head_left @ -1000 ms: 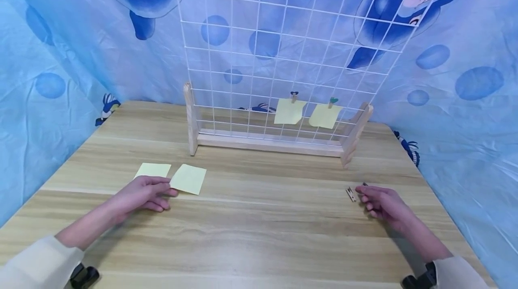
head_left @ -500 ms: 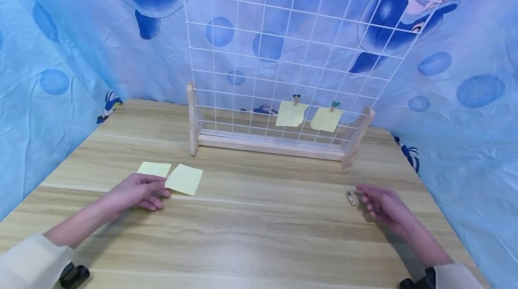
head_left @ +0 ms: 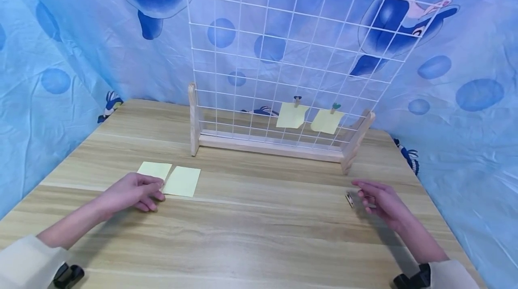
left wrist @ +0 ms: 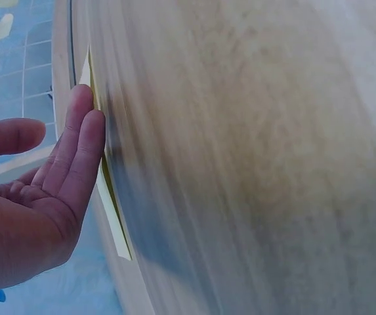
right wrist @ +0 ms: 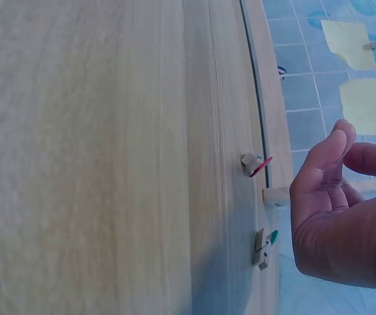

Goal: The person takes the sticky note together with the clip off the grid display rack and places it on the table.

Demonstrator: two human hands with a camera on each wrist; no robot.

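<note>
Two pale yellow sticky notes lie side by side on the wooden table, a left note (head_left: 154,169) and a right note (head_left: 182,181). My left hand (head_left: 131,192) is at their near edges; in the left wrist view its straight fingers lie against a thin yellow note (left wrist: 112,216), thumb held apart. My right hand (head_left: 382,201) hovers over the right side of the table, fingers loosely bent and nothing showing between them. Below it lie two small wooden clothespins, one with a red decoration (right wrist: 253,164) and one with a green decoration (right wrist: 263,248).
A white wire grid (head_left: 267,62) stands in a wooden base (head_left: 271,146) at the back. Two yellow notes, a left one (head_left: 292,116) and a right one (head_left: 326,121), hang on it from decorated clothespins. A blue dolphin-print cloth (head_left: 52,113) surrounds the table (head_left: 259,230).
My left hand has drawn slightly left, and the right note, tilted before, now lies flatter. My right hand has shifted slightly and its fingertips have come away from the clothespins.
</note>
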